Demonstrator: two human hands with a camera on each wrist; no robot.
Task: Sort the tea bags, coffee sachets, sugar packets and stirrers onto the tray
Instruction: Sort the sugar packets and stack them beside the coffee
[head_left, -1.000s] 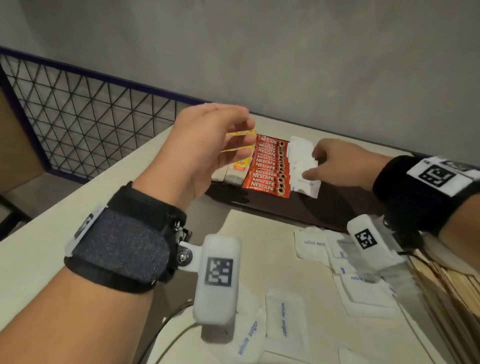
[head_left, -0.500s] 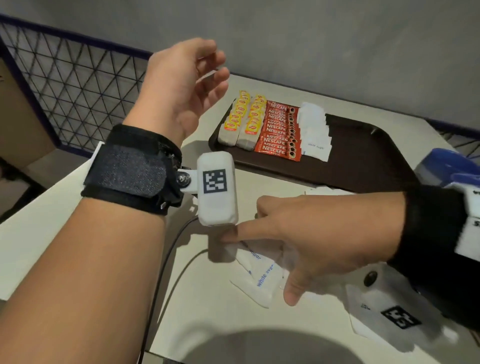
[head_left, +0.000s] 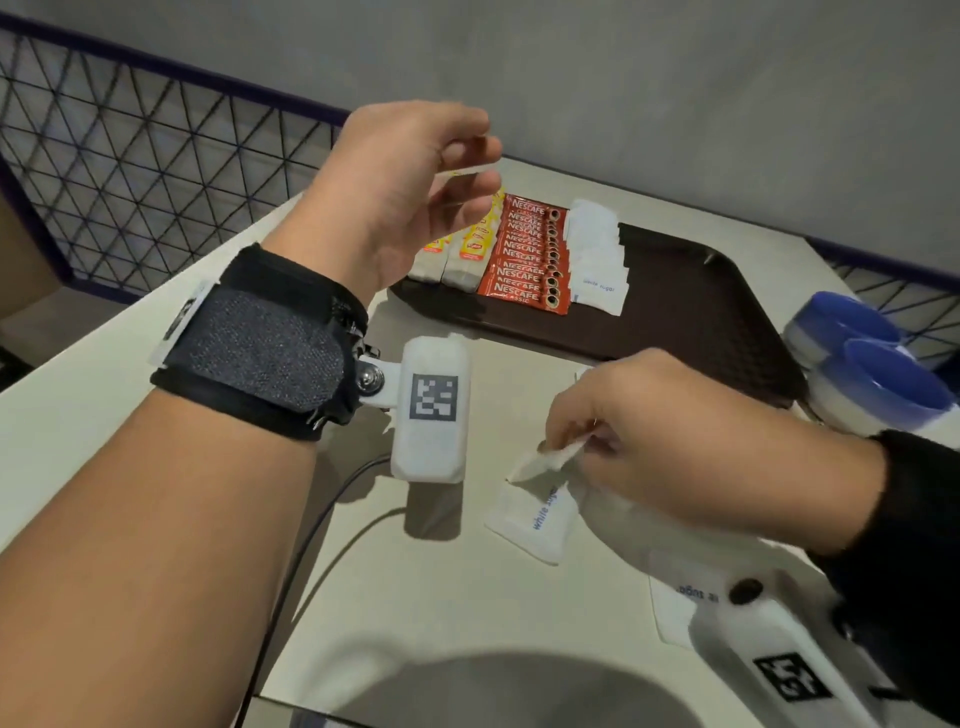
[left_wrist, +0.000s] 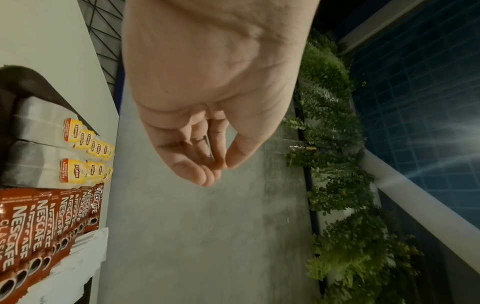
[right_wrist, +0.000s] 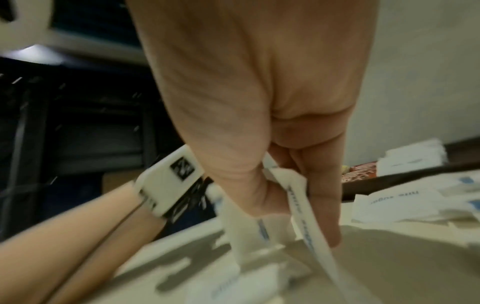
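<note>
1. Right hand (head_left: 670, 441), lower right of the head view — thumb and fingers pinch white sugar packets (right_wrist: 298, 207) lifted off the table (head_left: 415, 613).
2. Left hand (head_left: 400, 192), upper centre — raised above the tray (head_left: 717, 312), fingers loosely curled, holding nothing.
3. Tray, upper right: rows of tea bags (head_left: 472, 244), coffee sachets (head_left: 524, 254) and sugar packets side by side.
4. One loose sugar packet (head_left: 535, 519) lies flat just under the right hand.

tea bags (head_left: 470, 244) partly hidden by left hand (head_left: 400, 192), right wrist view blurred
</note>
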